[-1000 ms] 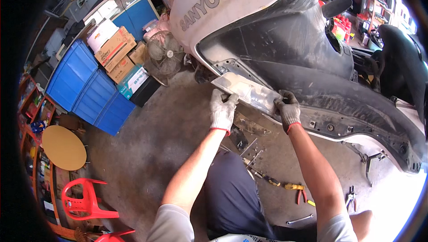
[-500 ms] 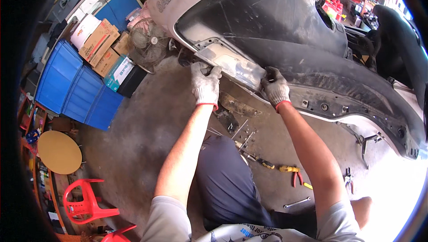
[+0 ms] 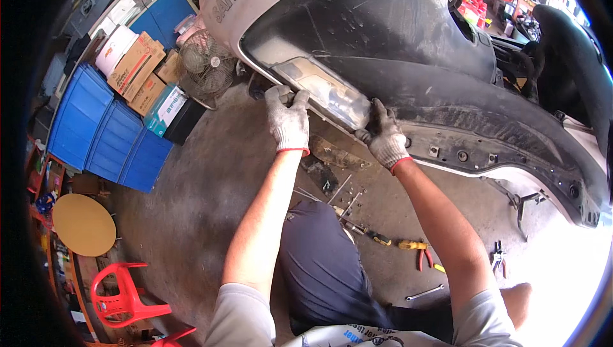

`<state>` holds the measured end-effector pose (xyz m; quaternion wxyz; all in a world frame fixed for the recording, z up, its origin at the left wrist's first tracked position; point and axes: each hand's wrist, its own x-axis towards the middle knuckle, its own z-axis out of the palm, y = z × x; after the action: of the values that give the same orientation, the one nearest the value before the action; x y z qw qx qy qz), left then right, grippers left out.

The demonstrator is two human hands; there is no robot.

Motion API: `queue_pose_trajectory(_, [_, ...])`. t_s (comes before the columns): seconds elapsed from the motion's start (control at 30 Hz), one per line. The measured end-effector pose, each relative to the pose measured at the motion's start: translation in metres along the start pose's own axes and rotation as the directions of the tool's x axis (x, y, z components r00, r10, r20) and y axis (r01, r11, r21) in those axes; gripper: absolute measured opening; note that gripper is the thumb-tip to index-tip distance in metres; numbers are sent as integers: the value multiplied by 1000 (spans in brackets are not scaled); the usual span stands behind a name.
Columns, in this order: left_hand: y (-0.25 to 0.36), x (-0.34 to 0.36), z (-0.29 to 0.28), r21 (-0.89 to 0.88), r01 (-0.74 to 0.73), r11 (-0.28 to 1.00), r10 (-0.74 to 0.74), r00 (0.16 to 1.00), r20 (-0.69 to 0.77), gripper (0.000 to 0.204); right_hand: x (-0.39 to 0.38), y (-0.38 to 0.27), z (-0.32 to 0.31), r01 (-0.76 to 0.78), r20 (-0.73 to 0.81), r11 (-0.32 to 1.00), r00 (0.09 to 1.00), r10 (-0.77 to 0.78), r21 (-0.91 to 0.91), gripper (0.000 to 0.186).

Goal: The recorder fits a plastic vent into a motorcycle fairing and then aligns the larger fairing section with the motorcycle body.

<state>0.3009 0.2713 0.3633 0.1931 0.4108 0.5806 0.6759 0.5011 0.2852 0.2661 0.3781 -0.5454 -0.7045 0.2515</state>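
Observation:
A large scooter body panel [image 3: 396, 21], dark inside with a pale rim, stands in front of me. A clear plastic cover [image 3: 329, 94] lies in the opening along its lower edge. My left hand [image 3: 288, 118], in a grey work glove with a red cuff, grips the cover's left edge with bent fingers. At the cover's right end my right hand [image 3: 384, 135], in a matching darker-stained glove, has its fingers on the top and the thumb at the lower rim. The gloves hide parts of both edges.
On the floor below lie a screwdriver [image 3: 378, 238], yellow-and-red pliers [image 3: 416, 245], a wrench [image 3: 425, 292] and several small fasteners. Blue bins [image 3: 96, 117], cardboard boxes [image 3: 136, 59] and a fan [image 3: 205, 62] stand to the left, with a red chair [image 3: 121, 296] nearer me.
The clear cover has shifted left and now lies flatter within the opening. Both hands have moved slightly left with it, and the right hand's fingers have stretched further over its end.

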Motion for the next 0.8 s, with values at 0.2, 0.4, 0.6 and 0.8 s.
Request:
queue_pose_trajectory(0.2, [-7,-2,-4,41,41,998,-42,999,28,30,0,-17,-9,25,10,993,1000,-26,117,98])
queue_pose_trajectory(0.4, [-19,-14,-2,258,-177,950,149,981,123,39,0,-18,-9,-17,-20,1000,1000,17,-7,98])
queue_pose_trajectory(0.6, [-25,-21,0,230,-112,967,72,982,176,41,1,-10,-3,78,-119,996,990,-73,39,94])
queue_pose_trajectory(0.8, [-25,-17,0,239,54,969,-79,992,97,45,6,-27,-11,-4,-51,1000,999,6,30,88])
